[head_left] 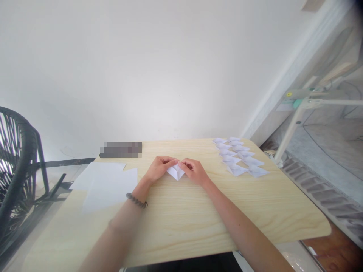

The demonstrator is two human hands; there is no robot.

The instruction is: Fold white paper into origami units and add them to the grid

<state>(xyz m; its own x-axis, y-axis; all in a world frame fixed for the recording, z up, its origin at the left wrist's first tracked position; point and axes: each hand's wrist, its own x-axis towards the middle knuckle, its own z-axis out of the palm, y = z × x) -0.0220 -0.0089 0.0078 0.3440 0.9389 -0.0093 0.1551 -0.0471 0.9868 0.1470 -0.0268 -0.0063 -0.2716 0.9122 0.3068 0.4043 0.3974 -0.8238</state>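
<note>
Near the middle of the table, a small piece of folded white paper (176, 173) is pinched between my two hands, its pointed corner toward me. My left hand (160, 167) grips its upper left edge with thumb and fingers. On the upper right edge my right hand (194, 170) closes in the same way, the two thumbs close together. The fingers cover the paper's top part. A dark beaded bracelet (137, 200) circles my left wrist.
Several folded white paper pieces (236, 169) lie in two columns at the table's right. Flat white sheets (113, 189) overlap on the left, below a blurred-out dark item (121, 149). The wooden table (181, 223) meets a white wall; a dark woven chair (24, 151) stands left.
</note>
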